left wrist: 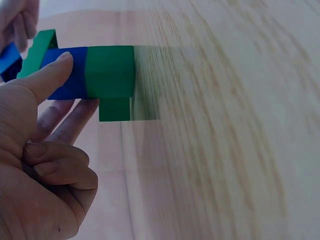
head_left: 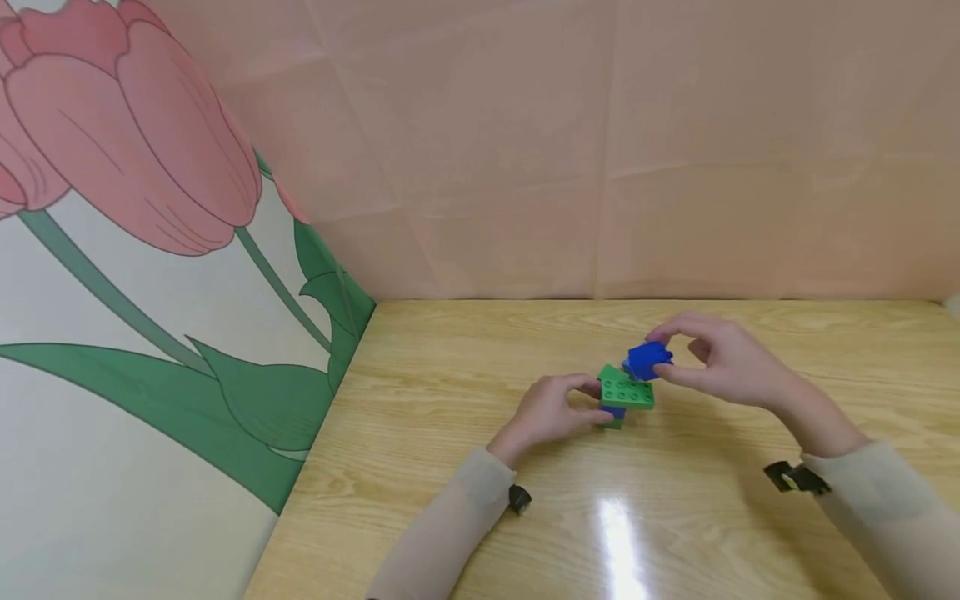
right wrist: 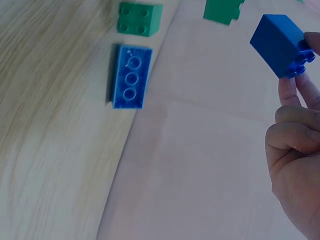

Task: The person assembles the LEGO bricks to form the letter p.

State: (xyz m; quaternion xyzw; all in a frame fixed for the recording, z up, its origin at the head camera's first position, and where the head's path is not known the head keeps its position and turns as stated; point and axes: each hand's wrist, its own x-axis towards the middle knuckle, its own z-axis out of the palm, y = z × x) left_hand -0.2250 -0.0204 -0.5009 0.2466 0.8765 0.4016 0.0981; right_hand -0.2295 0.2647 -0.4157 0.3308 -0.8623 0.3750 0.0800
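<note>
Between the right fingers (right wrist: 288,93), a studded blue brick (right wrist: 276,44)

The blue toy brick (head_left: 647,362) and the green studded brick (head_left: 628,392) look like smooth plastic. The bench (head_left: 420,375) shows glossy wood grain; the backdrop (head_left: 480,125) looks matt and creased, the sleeves (head_left: 450,525) matt cloth.
</note>
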